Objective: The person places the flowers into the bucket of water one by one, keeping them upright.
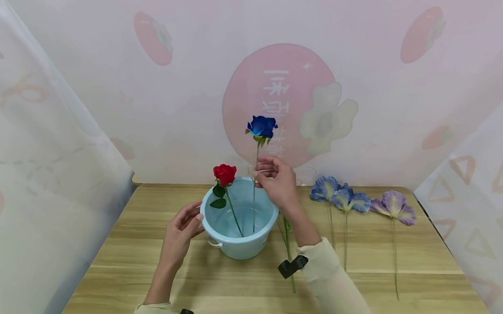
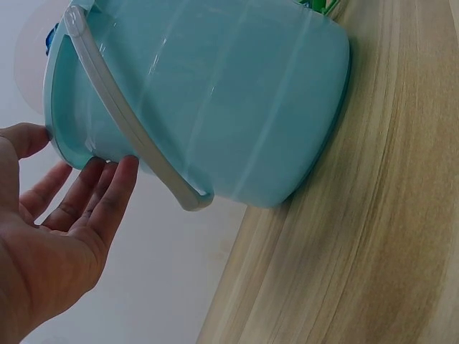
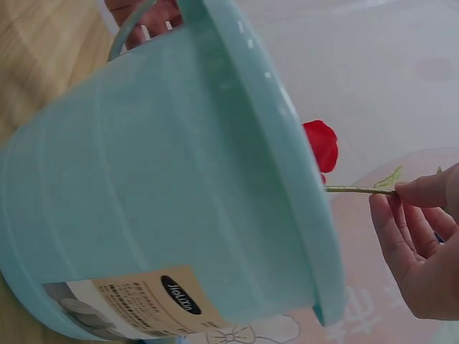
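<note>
A light blue bucket [image 1: 241,248] stands on the table, with a red rose [image 1: 224,174] leaning in it against the left side of the rim. My left hand [image 1: 182,231] touches the bucket's left rim with thumb and fingertips, the fingers spread and only slightly bent. In the left wrist view, those fingertips meet the rim beside the pale handle [image 2: 129,118]. My right hand [image 1: 280,181] pinches the stem of a blue rose [image 1: 262,127] between thumb and fingers, above the bucket's far right rim. The blue rose is upright, its bloom over the hand and its lower stem inside the bucket.
Two blue-petalled flowers [image 1: 325,188] [image 1: 351,200] and a purple one [image 1: 394,206] lie on the table [image 1: 428,258] at the right. Green stems [image 1: 287,238] lie beside the bucket, partly under my right forearm. A printed cloth wall [image 1: 195,103] rises behind the table.
</note>
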